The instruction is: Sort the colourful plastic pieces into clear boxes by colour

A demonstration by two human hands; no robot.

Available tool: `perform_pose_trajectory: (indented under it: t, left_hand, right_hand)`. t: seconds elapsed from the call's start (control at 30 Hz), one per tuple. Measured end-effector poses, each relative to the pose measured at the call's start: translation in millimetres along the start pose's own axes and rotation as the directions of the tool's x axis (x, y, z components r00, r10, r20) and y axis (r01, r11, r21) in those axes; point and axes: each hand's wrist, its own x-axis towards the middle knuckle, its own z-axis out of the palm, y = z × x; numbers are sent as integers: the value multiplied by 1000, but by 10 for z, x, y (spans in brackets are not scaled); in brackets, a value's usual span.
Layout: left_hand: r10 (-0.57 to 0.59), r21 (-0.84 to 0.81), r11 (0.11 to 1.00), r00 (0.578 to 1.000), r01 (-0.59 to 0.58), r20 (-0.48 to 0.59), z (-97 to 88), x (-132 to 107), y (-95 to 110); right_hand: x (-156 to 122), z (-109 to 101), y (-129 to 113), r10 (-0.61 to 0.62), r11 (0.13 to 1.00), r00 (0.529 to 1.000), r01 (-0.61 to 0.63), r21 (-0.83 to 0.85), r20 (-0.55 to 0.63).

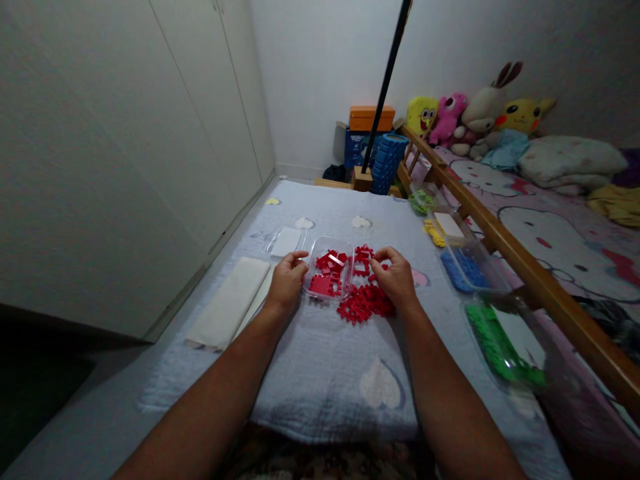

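A clear plastic container (327, 241) with red plastic building pieces (325, 285) in it stands on the cloth-covered surface. My left hand (287, 283) pinches its left rim, fingers curled. To the right of the container, a loose pile of red interlocking pieces (364, 304) lies on the cloth, with a few more pieces (362, 259) just beyond. Over the right side of these pieces is my right hand (397, 277), thumb and fingers closed together. Whatever lies between those fingertips is too small to make out.
A clear lid (304, 239) with a white card lies behind my left hand, and folded cream cloth (230, 300) is nearer. Along the right edge stand containers of green (493, 340), blue (463, 270) and yellow pieces (434, 233), beside a wooden bed rail (525, 260). A black pole (387, 80) rises behind.
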Motion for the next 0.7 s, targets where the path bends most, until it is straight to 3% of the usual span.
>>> perform_pose_trajectory:
  t: [0.17, 0.57, 0.7]
  left_hand:
    - [-7, -6, 1000, 1000, 7, 12, -9, -1, -6]
    - [-17, -21, 1000, 1000, 18, 26, -8, -19, 32]
    - [-14, -20, 1000, 1000, 15, 28, -12, -27, 34]
  right_hand:
    - [10, 160, -180, -23, 999, 1000, 23, 48, -2]
    - [129, 439, -444, -34, 991, 983, 56, -122, 180]
    - [120, 505, -485, -43, 986, 981, 73, -149, 191]
